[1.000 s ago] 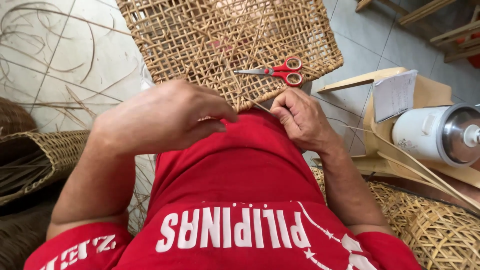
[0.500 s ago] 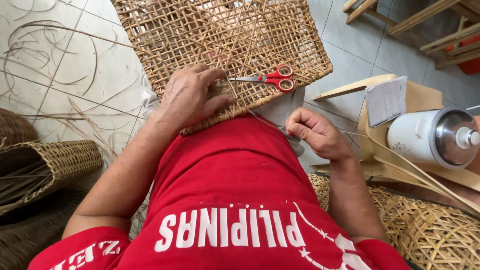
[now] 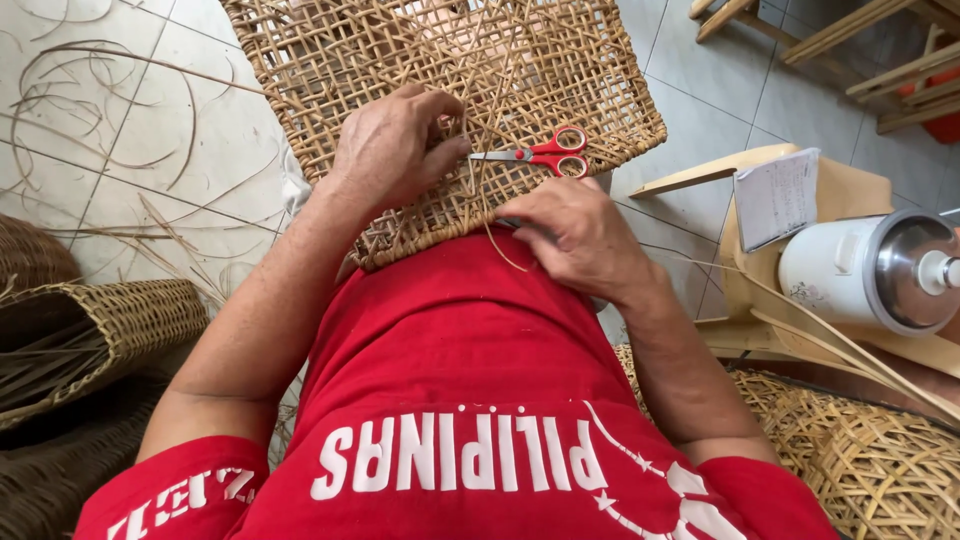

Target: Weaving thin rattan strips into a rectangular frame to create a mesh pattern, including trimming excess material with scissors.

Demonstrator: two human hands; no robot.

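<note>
Cane panel [image 3: 420,60]: rests against lap for weaving.
Left hand [image 3: 395,150]: grip closed, pinching strand on panel.
Right hand [image 3: 580,235]: grip closed, pulling strand at panel's near edge.
Scissors [image 3: 535,155]: on panel, between the hands.

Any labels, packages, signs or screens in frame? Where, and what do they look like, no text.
Paper sheet: on the wooden stool at right, white rectangle with fine dark print, one corner lifted.
Shirt print: across the red shirt at bottom, large white block letters, upside down to the camera.
No packages, signs or screens.

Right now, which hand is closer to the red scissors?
The left hand: its fingertips almost touch the blade tips of the red scissors. The right hand sits just below the handles, at the woven panel's near edge.
</note>
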